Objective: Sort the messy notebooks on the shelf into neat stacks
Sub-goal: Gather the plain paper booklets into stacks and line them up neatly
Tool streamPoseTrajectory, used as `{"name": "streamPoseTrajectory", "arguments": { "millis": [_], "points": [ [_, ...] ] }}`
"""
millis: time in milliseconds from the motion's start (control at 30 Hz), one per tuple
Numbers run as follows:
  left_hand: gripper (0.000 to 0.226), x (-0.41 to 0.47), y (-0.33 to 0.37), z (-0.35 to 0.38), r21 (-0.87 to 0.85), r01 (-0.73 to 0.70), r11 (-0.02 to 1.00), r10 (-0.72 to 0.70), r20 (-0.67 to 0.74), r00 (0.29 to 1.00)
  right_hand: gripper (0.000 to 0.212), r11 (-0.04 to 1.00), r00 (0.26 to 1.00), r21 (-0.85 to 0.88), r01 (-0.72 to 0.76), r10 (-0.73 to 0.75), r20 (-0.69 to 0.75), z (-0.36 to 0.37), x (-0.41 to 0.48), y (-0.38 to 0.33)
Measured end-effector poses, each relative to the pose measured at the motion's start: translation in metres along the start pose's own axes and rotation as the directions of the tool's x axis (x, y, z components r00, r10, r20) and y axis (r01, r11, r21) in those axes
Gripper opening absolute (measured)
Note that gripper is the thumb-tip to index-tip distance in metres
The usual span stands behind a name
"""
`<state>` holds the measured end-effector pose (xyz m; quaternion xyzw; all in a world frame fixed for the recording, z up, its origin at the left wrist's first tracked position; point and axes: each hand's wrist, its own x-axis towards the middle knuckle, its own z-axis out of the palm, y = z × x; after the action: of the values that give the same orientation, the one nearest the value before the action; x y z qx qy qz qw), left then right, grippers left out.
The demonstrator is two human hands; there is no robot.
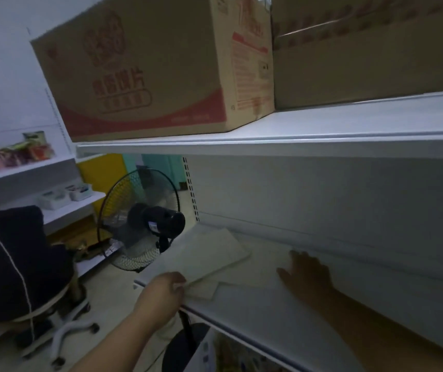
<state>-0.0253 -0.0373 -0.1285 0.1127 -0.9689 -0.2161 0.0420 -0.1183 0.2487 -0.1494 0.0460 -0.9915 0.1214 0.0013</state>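
Pale notebooks lie in a loose overlapping pile on the white shelf [255,312]. The top notebook [204,253] sits askew at the shelf's left end, and another notebook [263,264] lies flat under and right of it. My left hand [162,291] grips the near corner of the top notebook at the shelf's front edge. My right hand [309,272] lies flat with spread fingers on the lower notebook's right part, deep in the shelf's shadow.
Above is another shelf [268,140] carrying two big cardboard boxes [148,68]. A black standing fan [145,218] stands left of the shelf. A person in dark clothes [14,261] sits on a swivel chair at the far left.
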Motion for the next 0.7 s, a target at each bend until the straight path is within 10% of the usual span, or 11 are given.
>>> {"name": "streamPoseTrajectory", "arguments": {
  "millis": [500,700],
  "points": [
    [0.064,0.109,-0.034,-0.024,0.047,0.063,0.997,-0.069,0.134,0.989,0.086,0.978,0.994,0.199,-0.061,0.041,0.1,-0.011,0.093,0.003],
    [0.044,0.132,-0.054,-0.04,-0.052,0.077,0.996,-0.071,0.113,0.991,0.042,0.609,0.984,0.778,-0.152,0.02,0.176,-0.025,0.079,0.005]
  ]
}}
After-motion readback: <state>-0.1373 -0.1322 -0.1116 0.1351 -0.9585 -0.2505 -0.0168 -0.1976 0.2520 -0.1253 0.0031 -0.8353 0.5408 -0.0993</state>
